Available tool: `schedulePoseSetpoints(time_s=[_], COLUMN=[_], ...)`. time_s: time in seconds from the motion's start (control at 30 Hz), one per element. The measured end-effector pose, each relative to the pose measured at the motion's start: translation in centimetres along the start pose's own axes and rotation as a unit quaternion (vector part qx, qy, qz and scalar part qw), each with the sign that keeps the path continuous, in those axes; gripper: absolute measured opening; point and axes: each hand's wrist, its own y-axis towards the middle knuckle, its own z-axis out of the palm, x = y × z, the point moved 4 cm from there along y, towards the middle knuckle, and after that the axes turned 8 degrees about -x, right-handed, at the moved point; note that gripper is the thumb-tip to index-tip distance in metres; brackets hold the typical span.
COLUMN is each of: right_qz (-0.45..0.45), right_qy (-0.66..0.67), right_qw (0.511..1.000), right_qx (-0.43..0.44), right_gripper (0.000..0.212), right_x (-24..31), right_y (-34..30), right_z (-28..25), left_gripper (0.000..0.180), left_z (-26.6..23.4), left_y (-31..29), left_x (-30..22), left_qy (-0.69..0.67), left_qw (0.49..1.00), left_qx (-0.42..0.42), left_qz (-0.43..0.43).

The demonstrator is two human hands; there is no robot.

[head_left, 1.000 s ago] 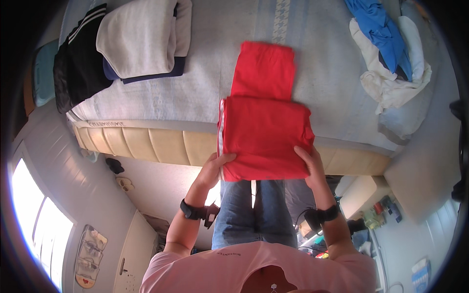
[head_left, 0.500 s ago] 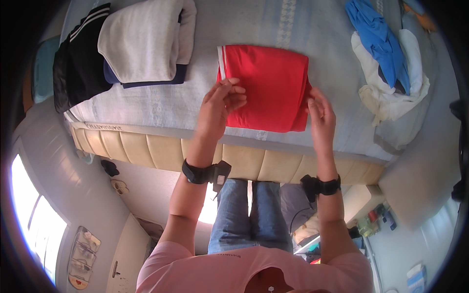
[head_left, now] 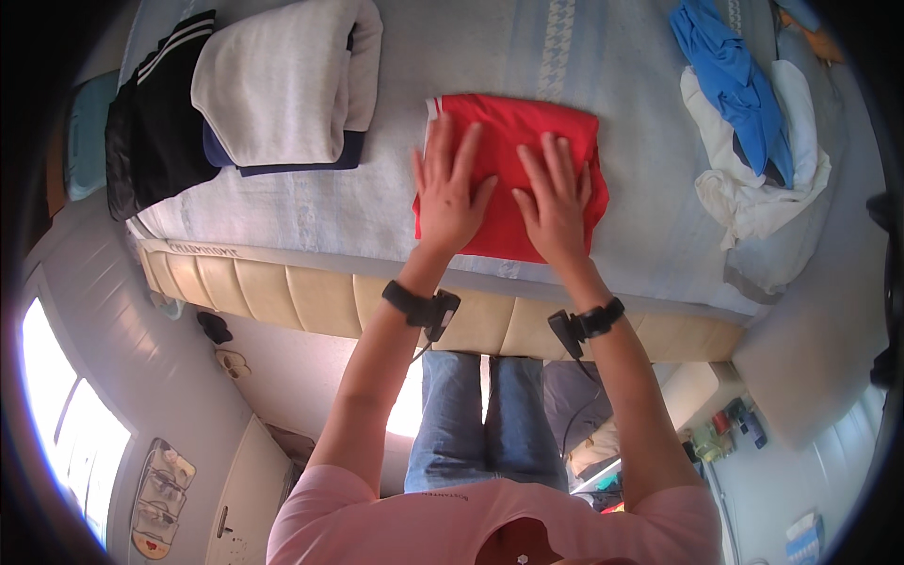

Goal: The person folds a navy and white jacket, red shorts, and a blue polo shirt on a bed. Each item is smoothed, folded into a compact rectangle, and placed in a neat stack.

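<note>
Window [head_left: 75, 428] at left blown out — soft daylight; fingers [head_left: 440, 151] slightly blurred; fisheye rim dark, edges bowed.

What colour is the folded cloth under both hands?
Folded cloth: mostly red, white at left edge; head view.

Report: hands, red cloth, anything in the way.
Left hand and right hand open, palms down over red cloth. Cloth folded on bed. Grey cloth left, blue cloth right, both clear of it.

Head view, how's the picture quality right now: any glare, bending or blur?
Head view: the window at left glares nearly white; the padded bed edge bows with fisheye distortion; the corners go black; the fingers of the left hand and right hand look slightly blurred over the red garment.
</note>
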Motion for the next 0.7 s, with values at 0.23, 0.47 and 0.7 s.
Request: schedulePoseSetpoints(time_s=[0.23, 0.47, 0.7], right_qz=[0.412, 0.425, 0.366], right_qy=[0.232, 0.49, 0.502], right_qw=[0.881, 0.752, 0.782], right_qx=[0.005, 0.118, 0.052], right_gripper=[0.073, 0.058, 0.061], right_x=[-6.6, -4.6, -3.1], right_y=[-2.7, -0.5, 5.7], right_z=[-4.2, -2.3, -6.3], left_gripper=[0.081, 0.07, 0.059], left_z=[-2.5, -2.0, -4.9], left_y=[-2.2, 1.1, 5.8], left_x=[4.6, 4.1, 2.5], left_qy=[-0.233, -0.492, -0.485], left_qw=[0.923, 0.754, 0.788], left_qx=[0.076, 0.237, 0.139], left_qz=[-0.297, -0.365, -0.353])
